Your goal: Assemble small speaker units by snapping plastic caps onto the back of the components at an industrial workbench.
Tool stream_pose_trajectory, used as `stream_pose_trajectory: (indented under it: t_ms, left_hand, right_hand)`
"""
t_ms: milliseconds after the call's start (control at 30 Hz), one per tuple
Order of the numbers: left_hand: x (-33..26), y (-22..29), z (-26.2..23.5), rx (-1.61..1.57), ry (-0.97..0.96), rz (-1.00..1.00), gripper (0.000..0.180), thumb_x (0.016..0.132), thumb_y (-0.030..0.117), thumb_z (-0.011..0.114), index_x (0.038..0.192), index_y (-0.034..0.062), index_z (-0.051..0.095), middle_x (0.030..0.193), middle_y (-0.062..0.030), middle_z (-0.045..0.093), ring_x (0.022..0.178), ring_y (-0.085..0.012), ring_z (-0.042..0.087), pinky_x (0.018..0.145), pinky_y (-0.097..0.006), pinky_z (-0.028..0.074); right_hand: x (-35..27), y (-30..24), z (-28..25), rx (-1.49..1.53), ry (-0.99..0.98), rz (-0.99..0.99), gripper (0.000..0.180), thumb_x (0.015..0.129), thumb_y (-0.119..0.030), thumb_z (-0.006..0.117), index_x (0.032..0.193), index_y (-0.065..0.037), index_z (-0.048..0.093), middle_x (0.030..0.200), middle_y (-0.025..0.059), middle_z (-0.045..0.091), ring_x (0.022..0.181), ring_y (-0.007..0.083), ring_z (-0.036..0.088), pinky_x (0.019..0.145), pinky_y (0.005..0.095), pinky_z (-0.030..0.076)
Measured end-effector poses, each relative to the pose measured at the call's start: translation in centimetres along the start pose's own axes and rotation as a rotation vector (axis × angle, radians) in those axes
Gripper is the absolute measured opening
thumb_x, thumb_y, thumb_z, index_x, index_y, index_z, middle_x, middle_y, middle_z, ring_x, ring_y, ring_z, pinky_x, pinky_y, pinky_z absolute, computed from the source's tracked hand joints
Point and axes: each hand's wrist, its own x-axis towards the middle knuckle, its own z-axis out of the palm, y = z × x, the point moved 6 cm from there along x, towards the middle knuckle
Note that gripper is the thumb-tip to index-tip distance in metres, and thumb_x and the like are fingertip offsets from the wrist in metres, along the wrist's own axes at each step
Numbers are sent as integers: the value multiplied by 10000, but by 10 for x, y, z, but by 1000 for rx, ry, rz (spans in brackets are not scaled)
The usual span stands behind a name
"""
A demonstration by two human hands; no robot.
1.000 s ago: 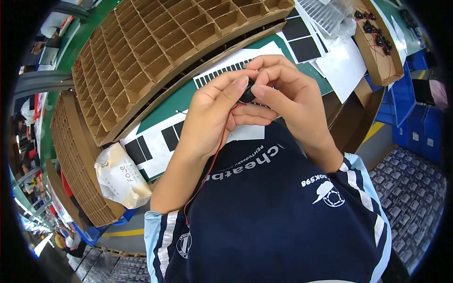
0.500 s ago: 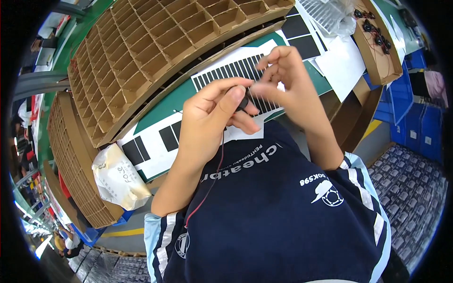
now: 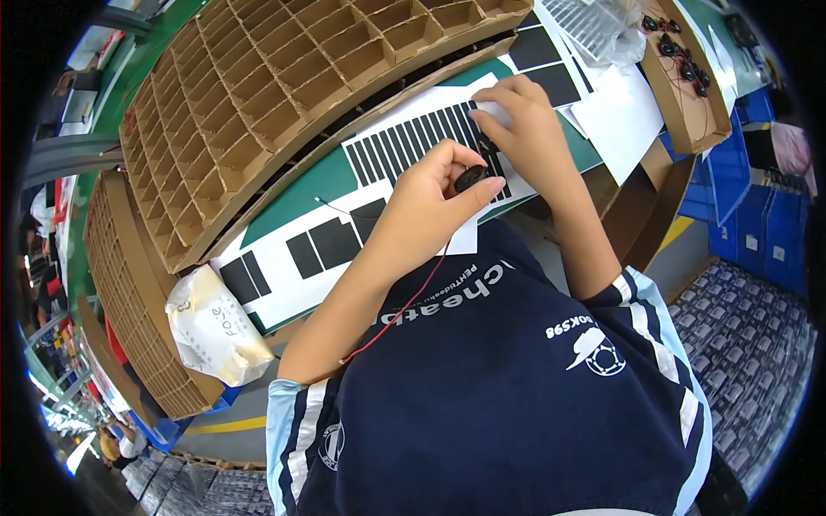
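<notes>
My left hand [image 3: 434, 202] is closed, with thumb and fingers around a small round black speaker-like part [image 3: 471, 178]. A thin red wire [image 3: 404, 314] trails from under this hand down across my shirt. A dark wire with a pale tip [image 3: 331, 205] sticks out on its left. My right hand [image 3: 525, 125] is at the far right part of a white sheet with black strips [image 3: 400, 146]. Its thumb and index finger come together near the top ends of the strips; whatever is between them is too small to make out.
A large cardboard tray with dividers [image 3: 284, 95] lies behind the sheet. White sheets with black rectangles [image 3: 323, 247] lie on the green tabletop [image 3: 297, 206]. A white bag [image 3: 215, 322] stands at left. At right, an open cardboard box [image 3: 688, 103] contains similar black parts with red wires.
My left hand has moved right and nearer to me, still holding the black part. My right hand has come away from it and settled on the striped sheet.
</notes>
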Motion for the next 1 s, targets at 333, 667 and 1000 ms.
stream_pose_trajectory:
  t_ms: [333, 667, 1000]
  left_hand:
    - [7, -7, -6, 233, 34, 9, 294, 762, 215, 630, 883, -7, 479, 655, -50, 517, 560, -95, 449, 526, -235, 386]
    - [6, -5, -6, 275, 16, -35, 310, 762, 226, 625, 882, -15, 470, 630, -63, 506, 537, -111, 448, 511, -257, 384]
    - [5, 2, -4, 348, 5, -26, 291, 771, 217, 612, 869, -13, 463, 630, -84, 512, 546, -131, 459, 525, -271, 391]
  right_hand:
    - [7, 4, 14, -6, -150, 87, 123, 696, -67, 607, 811, -32, 582, 776, 96, 512, 784, 238, 517, 698, 304, 419]
    - [6, 10, 13, 49, -151, 125, 131, 674, -61, 622, 775, -19, 552, 738, 77, 498, 710, 193, 495, 644, 283, 417]
    - [5, 12, 9, 182, -115, 188, 147, 691, -65, 627, 819, -19, 571, 707, 49, 496, 669, 149, 468, 629, 248, 404]
